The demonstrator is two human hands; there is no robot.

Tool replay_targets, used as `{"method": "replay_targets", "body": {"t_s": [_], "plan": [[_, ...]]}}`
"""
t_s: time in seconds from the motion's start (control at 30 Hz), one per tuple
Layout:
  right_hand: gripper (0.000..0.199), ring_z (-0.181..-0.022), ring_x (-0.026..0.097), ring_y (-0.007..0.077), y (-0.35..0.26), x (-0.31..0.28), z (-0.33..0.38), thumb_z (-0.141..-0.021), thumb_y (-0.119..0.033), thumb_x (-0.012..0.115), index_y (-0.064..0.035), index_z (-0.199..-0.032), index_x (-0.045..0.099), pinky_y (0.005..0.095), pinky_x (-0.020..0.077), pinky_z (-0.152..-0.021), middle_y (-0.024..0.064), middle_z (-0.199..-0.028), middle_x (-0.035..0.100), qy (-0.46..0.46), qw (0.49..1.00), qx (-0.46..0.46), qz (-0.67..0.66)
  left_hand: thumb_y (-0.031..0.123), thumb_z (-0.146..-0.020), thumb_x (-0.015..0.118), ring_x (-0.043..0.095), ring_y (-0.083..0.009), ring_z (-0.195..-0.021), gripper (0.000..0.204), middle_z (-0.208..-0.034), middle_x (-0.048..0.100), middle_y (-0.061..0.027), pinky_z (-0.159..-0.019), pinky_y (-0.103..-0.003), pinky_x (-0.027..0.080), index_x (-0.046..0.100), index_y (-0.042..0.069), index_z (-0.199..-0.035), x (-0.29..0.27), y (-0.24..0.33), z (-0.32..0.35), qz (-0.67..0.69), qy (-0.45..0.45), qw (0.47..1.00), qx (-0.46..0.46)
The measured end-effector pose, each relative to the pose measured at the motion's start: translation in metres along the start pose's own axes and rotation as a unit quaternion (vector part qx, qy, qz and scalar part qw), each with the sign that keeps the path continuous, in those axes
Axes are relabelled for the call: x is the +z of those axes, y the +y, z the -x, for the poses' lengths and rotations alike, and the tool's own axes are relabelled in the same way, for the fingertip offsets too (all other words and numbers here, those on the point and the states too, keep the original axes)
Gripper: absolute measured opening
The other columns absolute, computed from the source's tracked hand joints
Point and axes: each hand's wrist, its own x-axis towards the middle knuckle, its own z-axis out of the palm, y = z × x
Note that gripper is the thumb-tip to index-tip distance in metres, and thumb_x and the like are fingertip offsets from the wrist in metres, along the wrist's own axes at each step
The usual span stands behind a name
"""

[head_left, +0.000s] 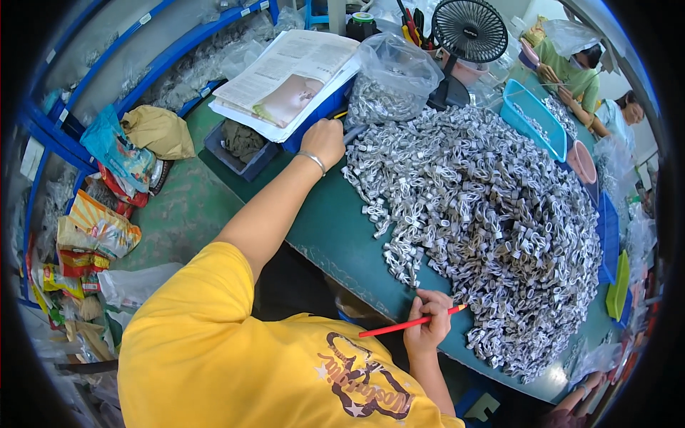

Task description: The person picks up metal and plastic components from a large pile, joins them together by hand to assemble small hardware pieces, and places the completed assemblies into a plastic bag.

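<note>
A big heap of small silver-grey metal loop-shaped parts [492, 214] covers much of the green table [321, 221]. My right hand [428, 321] is at the heap's near edge, closed round a red pencil [392, 329] whose sharpened end points right. Its thumb and fingertips are beside the nearest loose parts; whether they also pinch one I cannot tell. My left hand [323, 145], with a bracelet on the wrist, is a closed fist at the heap's far left edge. A grey strip shows just past its knuckles, but what the fist holds is hidden.
Papers [285, 85] lie over blue bins; a grey bin [242, 148] holds dark cloth. A plastic bag of parts [389, 89] and a black fan [467, 43] stand at the back. Beyond a turquoise basket [531, 121], two people sit working. Shelves and several bags line the left.
</note>
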Motion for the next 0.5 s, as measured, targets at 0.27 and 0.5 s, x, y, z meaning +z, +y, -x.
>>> {"method": "replay_targets", "body": {"t_s": [0.27, 0.5], "plan": [[0.025, -0.074, 0.058, 0.0288, 0.002, -0.002, 0.001, -0.071, 0.008, 0.066, -0.0056, -0.076, 0.045, 0.0367, 0.0445, -0.069, 0.0121, -0.083, 0.064, 0.001, 1.0, 0.002, -0.014, 0.028, -0.076, 0.068, 0.06, -0.0378, -0.086, 0.031, -0.093, 0.06, -0.0235, -0.075, -0.044, 0.049, 0.066, -0.002, -0.084, 0.002, 0.017, -0.018, 0.002, -0.028, 1.0, -0.003], [0.025, -0.073, 0.058, 0.0285, 0.002, -0.002, -0.001, -0.071, 0.008, 0.066, -0.0054, -0.076, 0.045, 0.0361, 0.0453, -0.067, 0.0116, -0.083, 0.064, 0.006, 1.0, 0.002, -0.019, 0.021, -0.073, 0.069, 0.061, -0.0372, -0.083, 0.021, -0.087, 0.062, -0.022, -0.074, -0.044, 0.049, 0.068, 0.0, -0.079, 0.019, 0.01, -0.027, 0.047, -0.01, 0.999, -0.022]]}}
